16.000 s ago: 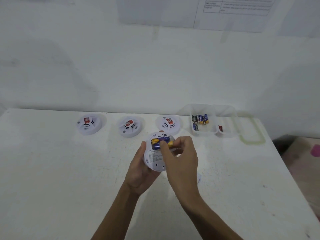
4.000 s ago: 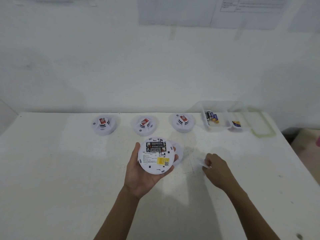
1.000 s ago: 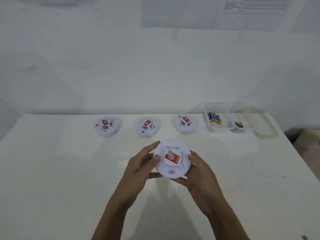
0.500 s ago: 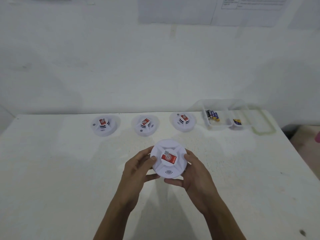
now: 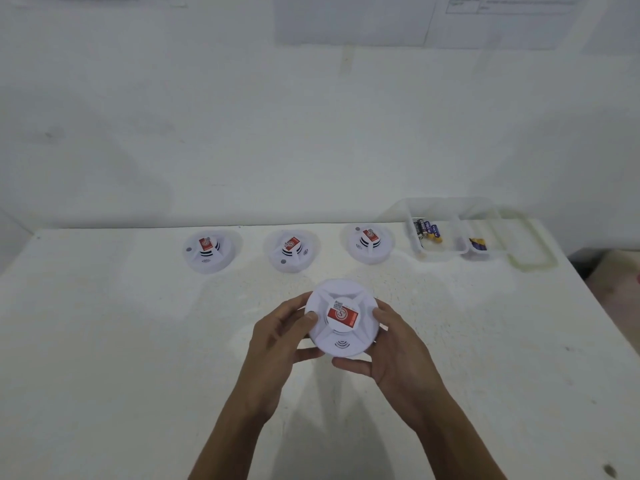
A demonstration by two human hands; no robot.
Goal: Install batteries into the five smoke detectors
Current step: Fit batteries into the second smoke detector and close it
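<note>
I grip a white smoke detector face-up between my left hand and right hand above the table.

One head-worn wide-angle view looks forward and down, close over the table.

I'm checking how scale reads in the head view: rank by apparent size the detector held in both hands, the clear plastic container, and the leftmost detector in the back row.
1. Held detector and clear plastic container: look alike in extent, and the detector is nearer the camera, so unranked.
2. Leftmost detector: smallest.
</note>
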